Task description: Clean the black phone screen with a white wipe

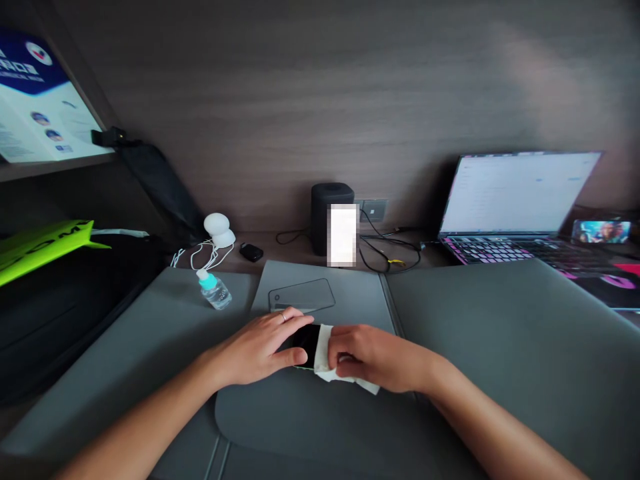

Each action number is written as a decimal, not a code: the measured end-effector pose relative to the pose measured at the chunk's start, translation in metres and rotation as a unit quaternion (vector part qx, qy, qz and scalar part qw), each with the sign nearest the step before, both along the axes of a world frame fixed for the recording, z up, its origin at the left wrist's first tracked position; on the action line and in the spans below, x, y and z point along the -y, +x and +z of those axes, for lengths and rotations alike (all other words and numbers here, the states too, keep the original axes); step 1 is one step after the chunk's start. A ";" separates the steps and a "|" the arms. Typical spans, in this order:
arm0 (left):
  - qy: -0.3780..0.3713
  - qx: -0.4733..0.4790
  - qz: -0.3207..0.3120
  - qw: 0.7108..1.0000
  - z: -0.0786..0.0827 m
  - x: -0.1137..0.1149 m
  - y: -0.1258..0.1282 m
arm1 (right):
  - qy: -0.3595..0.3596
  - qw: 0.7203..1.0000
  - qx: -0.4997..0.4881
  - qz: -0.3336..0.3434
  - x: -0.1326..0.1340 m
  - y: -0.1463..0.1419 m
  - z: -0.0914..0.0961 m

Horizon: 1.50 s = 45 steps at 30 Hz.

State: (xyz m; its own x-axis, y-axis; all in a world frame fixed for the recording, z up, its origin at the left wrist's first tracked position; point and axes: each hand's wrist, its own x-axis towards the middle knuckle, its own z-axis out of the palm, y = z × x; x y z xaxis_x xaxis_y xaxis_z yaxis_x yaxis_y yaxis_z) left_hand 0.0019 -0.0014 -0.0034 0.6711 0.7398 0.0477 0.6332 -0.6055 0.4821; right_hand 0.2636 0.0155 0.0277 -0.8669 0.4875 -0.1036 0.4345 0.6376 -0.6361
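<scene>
A phone with a dark screen lies on the grey mat in front of me. My left hand grips its left end, thumb at the near edge and fingers at the far edge. A ring shows on one finger. My right hand is closed on a white cloth, which is bunched over the right part of the phone and hides it. Just beyond the phone lies a clear phone-shaped case or screen protector with a dark outline. To the left stands a small clear bottle with a turquoise collar.
Along the back are a white round gadget, a black key fob, a black speaker and cables. An open laptop stands at the right, beside a lit phone. Black bags fill the left side.
</scene>
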 end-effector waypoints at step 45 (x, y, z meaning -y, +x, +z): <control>0.161 0.070 0.120 0.977 -0.004 -0.015 0.007 | 0.184 0.933 -0.162 -0.265 -0.025 0.019 -0.025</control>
